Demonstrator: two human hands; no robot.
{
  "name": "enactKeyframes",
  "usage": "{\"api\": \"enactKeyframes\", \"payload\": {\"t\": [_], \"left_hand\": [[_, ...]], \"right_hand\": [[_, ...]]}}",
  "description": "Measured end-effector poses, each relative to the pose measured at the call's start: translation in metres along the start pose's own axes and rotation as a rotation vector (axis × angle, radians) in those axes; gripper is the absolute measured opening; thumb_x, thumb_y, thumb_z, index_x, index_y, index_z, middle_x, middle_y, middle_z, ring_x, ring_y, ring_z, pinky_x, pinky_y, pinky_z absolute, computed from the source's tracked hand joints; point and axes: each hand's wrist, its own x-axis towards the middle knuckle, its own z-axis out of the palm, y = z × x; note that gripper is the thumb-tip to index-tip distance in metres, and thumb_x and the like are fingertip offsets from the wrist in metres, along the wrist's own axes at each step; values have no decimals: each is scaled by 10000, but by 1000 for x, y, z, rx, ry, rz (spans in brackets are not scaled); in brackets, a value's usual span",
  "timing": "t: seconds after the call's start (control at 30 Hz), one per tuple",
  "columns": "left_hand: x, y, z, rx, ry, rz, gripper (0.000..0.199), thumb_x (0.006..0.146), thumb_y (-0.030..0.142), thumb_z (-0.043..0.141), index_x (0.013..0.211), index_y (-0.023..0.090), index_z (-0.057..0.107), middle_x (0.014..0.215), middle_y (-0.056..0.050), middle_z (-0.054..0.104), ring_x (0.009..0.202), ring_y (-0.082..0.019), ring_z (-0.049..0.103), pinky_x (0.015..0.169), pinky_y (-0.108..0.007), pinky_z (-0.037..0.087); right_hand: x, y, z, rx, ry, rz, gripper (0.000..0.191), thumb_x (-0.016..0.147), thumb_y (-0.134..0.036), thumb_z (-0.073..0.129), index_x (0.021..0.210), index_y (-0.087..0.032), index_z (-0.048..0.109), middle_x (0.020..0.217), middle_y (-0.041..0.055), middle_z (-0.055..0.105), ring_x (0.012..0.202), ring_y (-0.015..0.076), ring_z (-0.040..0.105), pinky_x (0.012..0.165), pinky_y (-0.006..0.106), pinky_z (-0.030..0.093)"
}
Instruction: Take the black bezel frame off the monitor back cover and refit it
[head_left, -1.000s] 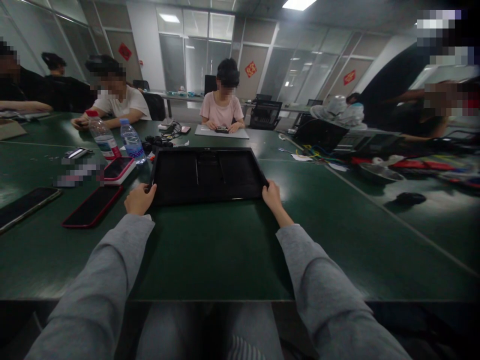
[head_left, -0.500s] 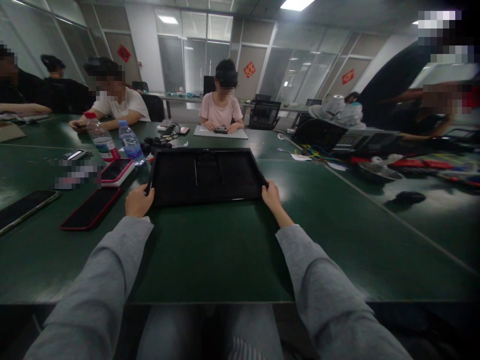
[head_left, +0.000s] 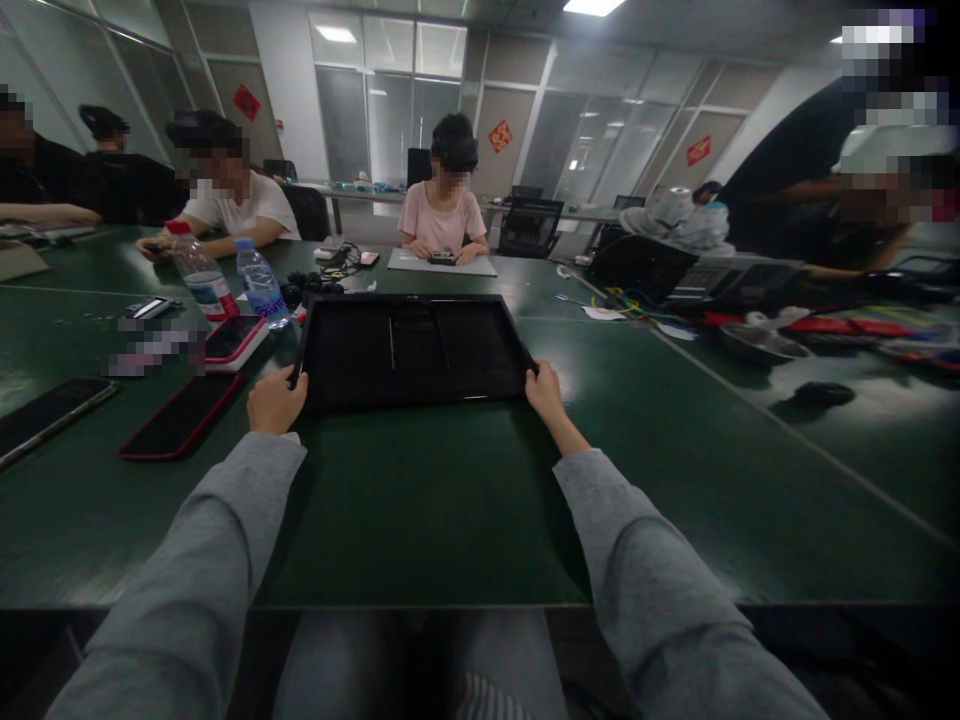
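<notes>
2 arms stretch forward, left grip and right grip curled.

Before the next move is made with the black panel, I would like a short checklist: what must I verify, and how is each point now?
1. Left grip on the black panel: ok, it holds the near left corner area.
2. Right grip on the panel: ok, it holds the right side.
3. Panel fully resting on the green table: cannot tell, its underside is hidden.
4. Dark cables free of the far left corner: cannot tell, they lie just behind it.
5. Red-edged phone apart from the panel: ok, it lies left of the left grip.
6. Black mouse apart from the right grip: ok, well to its right.
</notes>
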Motion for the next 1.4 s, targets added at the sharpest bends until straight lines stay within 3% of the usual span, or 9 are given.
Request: {"api": "enactKeyframes", "payload": {"t": [0.7,0.93,1.4], "left_hand": [[4,-3,4,-2,-99,-51,510,940,497,470,1351,233,615,1252,-157,693,1138,-355,640,945,-465,500],[5,-2,3,-14,-131,-56,579,942,568,434,1372,218,603,1281,-176,680,1167,-372,630,959,-486,494],[8,-5,7,14,-131,-60,594,949,580,410,1377,214,598,1260,-184,686,1135,-372,642,935,-489,499]], "right_hand": [[-4,-6,-2,-90,13,-76,431,867,-231,409,1215,-116,634,1122,201,689,1126,336,612,1058,535,459],[-2,-2,-1,-92,-4,-31,456,872,-246,429,1266,-101,609,1215,213,660,1184,337,587,1069,531,453],[-1,0,1,-167,-3,-60,459,864,-191,386,1241,-61,615,1169,229,671,1105,321,615,1028,500,467]]}}
